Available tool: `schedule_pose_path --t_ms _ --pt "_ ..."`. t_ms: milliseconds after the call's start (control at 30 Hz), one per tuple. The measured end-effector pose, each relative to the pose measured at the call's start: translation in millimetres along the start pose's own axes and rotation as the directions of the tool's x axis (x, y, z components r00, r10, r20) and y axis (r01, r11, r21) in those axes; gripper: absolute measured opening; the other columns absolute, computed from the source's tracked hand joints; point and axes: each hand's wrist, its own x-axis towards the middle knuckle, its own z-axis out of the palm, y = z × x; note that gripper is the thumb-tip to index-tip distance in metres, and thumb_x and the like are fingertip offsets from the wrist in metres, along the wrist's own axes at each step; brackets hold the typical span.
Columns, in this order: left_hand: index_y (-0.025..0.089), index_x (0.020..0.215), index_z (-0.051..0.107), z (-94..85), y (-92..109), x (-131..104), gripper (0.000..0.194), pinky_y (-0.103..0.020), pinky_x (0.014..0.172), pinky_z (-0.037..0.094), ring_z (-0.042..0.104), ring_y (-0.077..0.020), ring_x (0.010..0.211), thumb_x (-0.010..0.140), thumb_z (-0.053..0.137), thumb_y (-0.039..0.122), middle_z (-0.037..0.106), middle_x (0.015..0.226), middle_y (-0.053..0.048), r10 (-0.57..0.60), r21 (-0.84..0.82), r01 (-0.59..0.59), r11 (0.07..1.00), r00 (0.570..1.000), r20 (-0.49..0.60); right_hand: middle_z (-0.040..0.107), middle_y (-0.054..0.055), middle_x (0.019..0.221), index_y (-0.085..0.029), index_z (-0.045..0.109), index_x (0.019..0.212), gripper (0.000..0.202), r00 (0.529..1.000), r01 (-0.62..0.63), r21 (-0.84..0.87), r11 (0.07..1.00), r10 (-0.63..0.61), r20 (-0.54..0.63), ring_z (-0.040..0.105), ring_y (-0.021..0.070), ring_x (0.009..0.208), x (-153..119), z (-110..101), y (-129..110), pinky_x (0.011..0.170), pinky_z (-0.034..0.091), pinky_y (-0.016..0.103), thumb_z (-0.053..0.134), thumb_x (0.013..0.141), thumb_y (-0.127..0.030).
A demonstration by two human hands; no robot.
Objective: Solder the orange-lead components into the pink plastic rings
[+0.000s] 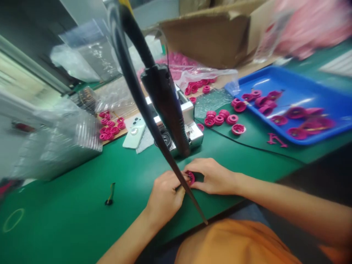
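Near the table's front edge, a small pink ring-shaped part (191, 178) is held between my two hands. My right hand (213, 176) pinches it from the right, thumb below and fingers above. My left hand (166, 192) has its fingers closed at the part's left side; a dark bit shows inside the ring there, too small to name. A hanging dark cable crosses in front and hides some of the left fingertips. Farther left on the green table (82, 212) lies a small black piece (109, 201) with a yellow strip.
A blue tray (277, 128) with pink parts stands at right; several pink rings (219, 120) lie beside it. Behind my hands is a metal device (195, 136) with a pale green phone (134, 132) alongside. Stacked clear trays (63, 143) stand left, a cardboard box (203, 36) behind.
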Motion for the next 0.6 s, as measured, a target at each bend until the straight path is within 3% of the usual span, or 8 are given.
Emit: schedule_pose_path --t_ms 167,333,400,467,533,600 --pt "0.025 0.104 0.084 5.1 -2 0 0.015 -0.04 0.089 0.069 0.083 -0.0233 0.092 0.102 0.072 0.016 0.088 0.106 -0.003 0.033 0.046 -0.033 0.998 0.999 0.004 0.07 0.0 0.086 -0.025 0.057 0.087 0.022 1.0 -0.007 -0.005 1.0 0.007 0.006 0.067 0.023 0.083 1 1 -1 0.076 0.053 0.035 0.076 0.097 -0.028" --pt "0.016 0.122 0.079 2.6 7 -10 0.023 -0.047 0.082 0.063 0.079 -0.0316 0.098 0.105 0.064 0.011 0.086 0.119 -0.009 0.228 0.356 -0.234 0.905 0.972 0.057 0.074 0.002 0.091 -0.022 0.064 0.092 0.014 0.999 -0.022 -0.025 0.999 0.023 0.033 0.07 0.0236 0.089 0 2 -2 0.083 0.055 0.036 0.075 0.093 -0.014" --pt "0.013 0.129 0.076 1.7 10 -14 0.03 -0.048 0.086 0.063 0.078 -0.0326 0.105 0.104 0.06 0.007 0.084 0.124 -0.013 0.28 0.408 -0.292 0.865 0.956 0.092 0.075 0.003 0.094 -0.021 0.066 0.095 0.017 0.996 0.002 -0.027 1.0 0.0 0.09 0.072 0.0236 0.091 0 -9 -6 0.084 0.056 0.035 0.077 0.089 -0.01" --pt "0.014 0.129 0.077 1.5 11 -16 0.028 -0.046 0.087 0.063 0.078 -0.0313 0.107 0.107 0.059 0.01 0.083 0.124 -0.014 0.268 0.405 -0.282 0.87 0.959 0.091 0.077 0.003 0.098 -0.021 0.068 0.099 0.019 0.991 0.046 -0.012 0.999 -0.044 0.125 0.073 0.0231 0.091 4 -29 -13 0.081 0.058 0.034 0.084 0.089 -0.017" --pt "0.018 0.123 0.079 1.5 9 -15 0.022 -0.044 0.087 0.065 0.078 -0.0307 0.108 0.109 0.062 0.02 0.081 0.124 -0.016 0.202 0.368 -0.203 0.907 0.978 0.042 0.077 0.003 0.098 -0.022 0.07 0.104 0.024 0.997 0.056 -0.019 0.998 -0.057 -0.049 0.072 0.022 0.087 15 -55 -23 0.078 0.058 0.035 0.088 0.093 -0.033" --pt "0.022 0.117 0.082 1.0 3 -11 0.018 -0.043 0.087 0.067 0.078 -0.0299 0.108 0.109 0.067 0.027 0.079 0.125 -0.015 0.129 0.296 -0.124 0.947 0.992 0.001 0.074 0.006 0.105 -0.022 0.069 0.112 0.036 0.921 0.01 -0.073 0.997 -0.038 -0.388 0.071 0.0236 0.091 36 -77 -32 0.081 0.058 0.038 0.089 0.093 -0.045"
